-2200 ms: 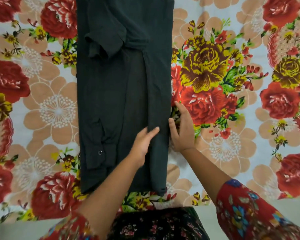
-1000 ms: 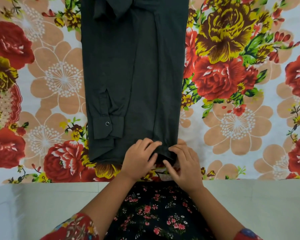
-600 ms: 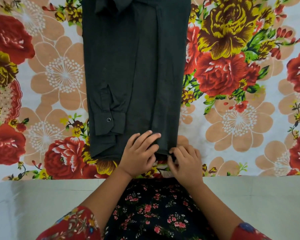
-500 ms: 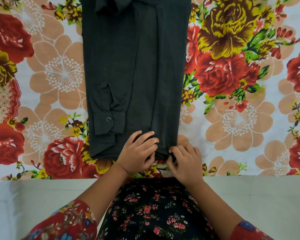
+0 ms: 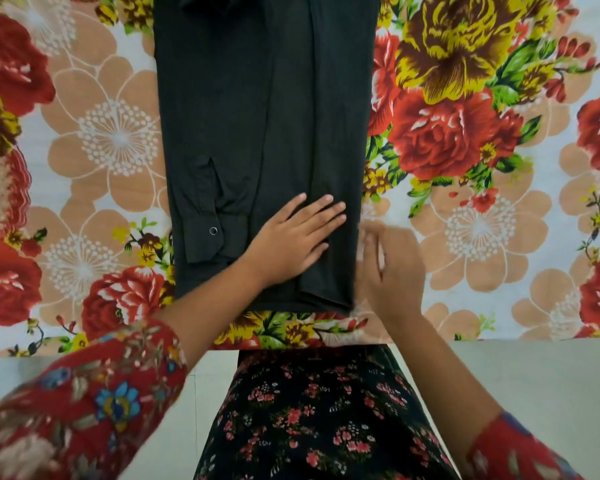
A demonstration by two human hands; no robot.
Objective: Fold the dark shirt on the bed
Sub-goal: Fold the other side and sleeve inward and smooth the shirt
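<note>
The dark shirt (image 5: pixel 257 116) lies on the bed as a long narrow strip, both sides folded inward, its hem near the bed's front edge. A cuffed sleeve with a metal snap (image 5: pixel 213 231) lies along its left side. My left hand (image 5: pixel 291 240) rests flat on the lower part of the shirt, fingers straight and spread. My right hand (image 5: pixel 392 268) is blurred just beside the shirt's lower right edge, over the sheet, fingers loosely bent; I cannot tell whether it touches the cloth.
A floral bedsheet (image 5: pixel 465 220) with red and yellow roses covers the bed. Its front edge (image 5: pixel 499 339) runs across the lower frame, with pale floor (image 5: pixel 534 393) below. My flowered skirt (image 5: pixel 312 417) stands against the edge.
Both hands left the hem. My left hand slid up and flattened on the shirt; my right hand came off the hem corner and moved up along the right edge.
</note>
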